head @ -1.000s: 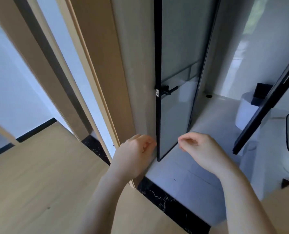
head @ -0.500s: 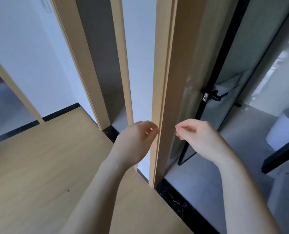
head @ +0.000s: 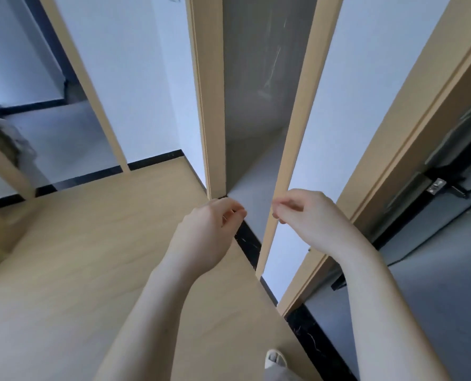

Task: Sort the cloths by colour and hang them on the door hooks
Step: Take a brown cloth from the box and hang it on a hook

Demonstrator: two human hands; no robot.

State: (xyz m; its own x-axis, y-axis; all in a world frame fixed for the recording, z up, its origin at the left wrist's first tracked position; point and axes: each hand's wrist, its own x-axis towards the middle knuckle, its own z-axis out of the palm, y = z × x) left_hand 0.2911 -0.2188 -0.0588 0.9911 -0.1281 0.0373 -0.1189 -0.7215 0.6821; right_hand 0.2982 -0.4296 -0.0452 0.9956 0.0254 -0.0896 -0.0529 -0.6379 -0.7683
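Head view shows both hands raised side by side above the pale wooden floor point(head: 77, 270), neither holding anything. The left hand point(head: 209, 232) has its fingers curled in, thumb against the fingertips. The right hand point(head: 308, 218) is curled the same way, in front of a light wooden door frame point(head: 292, 149). The black-framed door point(head: 448, 149) with its handle point(head: 456, 189) stands at far right. A grey-beige bundle point(head: 6, 141) at the left edge is too blurred to tell whether it is a cloth

Both forearms point(head: 157, 303) are bare; one foot wears a pale slipper point(head: 276, 359).
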